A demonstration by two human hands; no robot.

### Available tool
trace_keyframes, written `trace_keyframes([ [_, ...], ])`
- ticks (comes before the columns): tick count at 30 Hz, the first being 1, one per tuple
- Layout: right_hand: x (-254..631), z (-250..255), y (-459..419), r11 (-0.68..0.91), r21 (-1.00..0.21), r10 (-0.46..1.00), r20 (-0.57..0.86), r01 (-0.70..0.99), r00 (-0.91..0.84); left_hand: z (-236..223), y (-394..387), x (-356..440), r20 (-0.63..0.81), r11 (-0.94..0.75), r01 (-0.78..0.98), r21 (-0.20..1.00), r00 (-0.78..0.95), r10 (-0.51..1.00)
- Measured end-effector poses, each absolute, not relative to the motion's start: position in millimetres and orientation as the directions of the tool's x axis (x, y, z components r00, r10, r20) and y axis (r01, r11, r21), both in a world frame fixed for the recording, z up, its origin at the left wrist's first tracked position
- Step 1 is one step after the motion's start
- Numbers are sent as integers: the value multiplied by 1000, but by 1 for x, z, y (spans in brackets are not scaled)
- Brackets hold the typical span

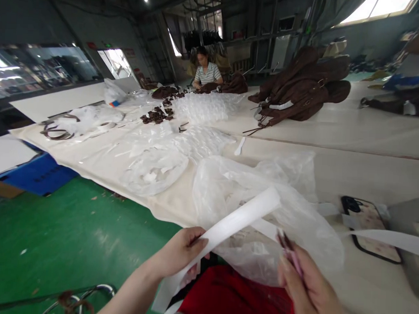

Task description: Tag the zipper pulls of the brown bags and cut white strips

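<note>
My left hand (pixel 182 252) pinches a long white foam strip (pixel 241 217) that runs up and to the right over a crumpled clear plastic bag (pixel 263 195). My right hand (pixel 308 288) is closed round a thin pink tool (pixel 290 251), whose dark tip points up toward the strip. Both hands hover above a red cloth (pixel 225 295) at the near edge of the cream-covered table (pixel 351 130).
A phone in a patterned case (pixel 368 222) lies at the right, with another white strip (pixel 388 239) across it. Clear bags, brown straps (pixel 57 131) and small brown parts (pixel 158 115) litter the table. Brown bags (pixel 301 87) are piled far right. A seated person (pixel 206 70) works at the far end. Green floor lies to the left.
</note>
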State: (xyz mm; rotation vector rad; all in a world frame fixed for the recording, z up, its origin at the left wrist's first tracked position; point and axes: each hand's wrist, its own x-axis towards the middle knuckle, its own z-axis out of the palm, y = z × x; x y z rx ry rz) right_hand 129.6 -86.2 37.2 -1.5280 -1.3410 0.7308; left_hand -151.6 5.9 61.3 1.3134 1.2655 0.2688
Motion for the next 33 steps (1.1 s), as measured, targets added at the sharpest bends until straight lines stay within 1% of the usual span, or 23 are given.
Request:
trace_keyframes([
  [4, 87, 57, -63, -4, -958, 999, 11, 286, 53, 66, -4, -170, -558, 349, 519, 780, 326, 763],
  [7, 79, 60, -63, -137, -962, 990, -141, 237, 3, 72, -9, -176, -573, 372, 510, 776, 320, 755],
  [9, 77, 57, -67, -198, -958, 979, -204, 209, -6, 76, -10, -176, -590, 399, 497, 771, 319, 742],
  [12, 69, 53, -71, -257, -960, 964, -262, 114, -35, 80, -10, -174, -581, 442, 405, 800, 344, 738],
  [15, 56, 51, -69, -411, -911, 906, -412, 27, -97, 80, -8, -171, -541, 480, 250, 841, 380, 751],
  [17, 48, 50, -66, -486, -873, 863, -476, -24, -169, 76, -7, -168, -526, 496, 183, 849, 383, 759],
  [20, 42, 46, -63, -539, -833, 825, -493, -124, -275, 71, -6, -164, -501, 483, 144, 863, 356, 789],
  [22, 41, 42, -62, -564, -810, 810, -504, -162, -300, 69, -6, -163, -490, 480, 121, 869, 341, 802],
  [27, 41, 31, -65, -592, -784, 791, -521, -185, -322, 71, -8, -164, -487, 492, 78, 867, 340, 804],
  [33, 31, 24, -66, -628, -757, 749, -525, -182, -403, 75, -14, -170, -511, 502, 122, 856, 342, 789],
])
